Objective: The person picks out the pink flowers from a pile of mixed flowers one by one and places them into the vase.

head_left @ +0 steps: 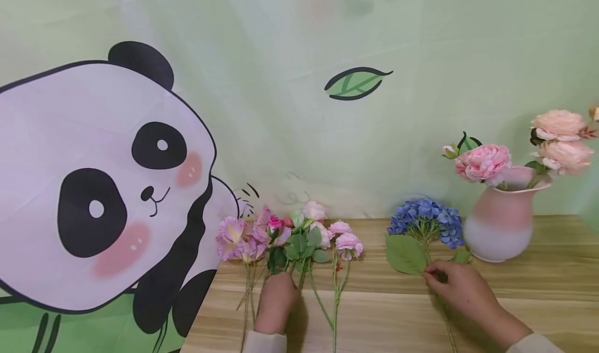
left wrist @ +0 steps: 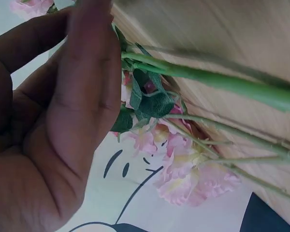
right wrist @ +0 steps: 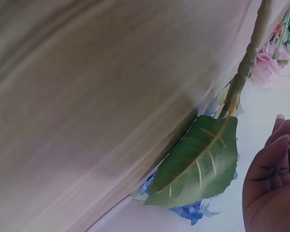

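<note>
My left hand (head_left: 277, 297) reaches over the stems of several artificial flowers, close below dark green leaves (head_left: 301, 246). In the left wrist view a thick green stem (left wrist: 208, 77) runs past its fingers, whose tips are hidden; I cannot tell whether they grip it. Pink-purple flowers (head_left: 232, 238), pale pink roses (head_left: 314, 211) and a forked stem of small pink blooms (head_left: 348, 244) lie around that hand. My right hand (head_left: 468, 293) pinches with thumb and forefinger at the leaf base of a blue hydrangea (head_left: 423, 218). In its wrist view a green leaf (right wrist: 198, 164) shows beside the stem.
A pink-and-white vase (head_left: 500, 228) stands behind and right of the hydrangea. It holds a pink peony (head_left: 484, 163) and peach blooms (head_left: 561, 155). The wooden table (head_left: 374, 316) meets a green backdrop (head_left: 281, 108) printed with a panda (head_left: 117, 150).
</note>
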Motion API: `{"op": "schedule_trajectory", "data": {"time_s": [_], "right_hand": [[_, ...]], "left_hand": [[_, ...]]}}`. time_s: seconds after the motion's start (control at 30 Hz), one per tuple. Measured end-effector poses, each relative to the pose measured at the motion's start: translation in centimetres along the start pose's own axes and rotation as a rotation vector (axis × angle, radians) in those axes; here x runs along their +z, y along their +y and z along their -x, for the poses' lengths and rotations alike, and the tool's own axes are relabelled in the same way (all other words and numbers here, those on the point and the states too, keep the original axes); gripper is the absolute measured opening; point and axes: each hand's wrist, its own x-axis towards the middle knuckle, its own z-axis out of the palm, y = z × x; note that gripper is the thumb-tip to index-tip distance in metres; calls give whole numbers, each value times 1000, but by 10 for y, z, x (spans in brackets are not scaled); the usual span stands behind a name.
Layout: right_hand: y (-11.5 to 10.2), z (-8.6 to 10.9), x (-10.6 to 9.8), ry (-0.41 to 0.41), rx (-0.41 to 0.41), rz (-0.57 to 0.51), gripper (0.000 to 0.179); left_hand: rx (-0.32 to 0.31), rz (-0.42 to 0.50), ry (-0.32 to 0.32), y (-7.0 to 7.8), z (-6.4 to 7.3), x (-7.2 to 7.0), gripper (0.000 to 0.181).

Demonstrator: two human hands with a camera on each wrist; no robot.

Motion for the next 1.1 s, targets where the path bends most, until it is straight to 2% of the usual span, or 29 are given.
{"op": "schedule_trajectory", "data": {"time_s": [0.17, 0.3, 0.37, 0.47, 0.53, 0.63, 0.73, 0.87, 1.1], "right_hand": [[-1, -1, -2, -17, 4, -6, 6], [-1, -1, -3, -21, 3, -24, 4], [-1, 0, -4, -19, 3, -32, 4], [-1, -1, -4, -22, 3, -34, 4], [-1, -1, -5, -24, 1, -34, 3], [-2, -2, -7, -22, -1, -30, 3], [-3, -2, -8, -15, -7, -26, 3], [-4, -3, -7, 1, -23, -28, 3], [-14, -7, -8, 8, -35, -52, 6]], "left_hand": [[70, 20, 57, -11, -5, 13, 58], [74, 62, 70, -8, -2, 10, 60], [89, 96, 83, 4, 7, -6, 59], [94, 199, 41, 33, 27, -48, 59], [98, 264, -5, 52, 41, -79, 59], [60, 344, -104, 69, 52, -108, 54], [42, 372, -144, 77, 56, -121, 36], [39, 440, -161, 83, 56, -128, 17], [19, 680, -225, 99, 57, -131, 11]]}}
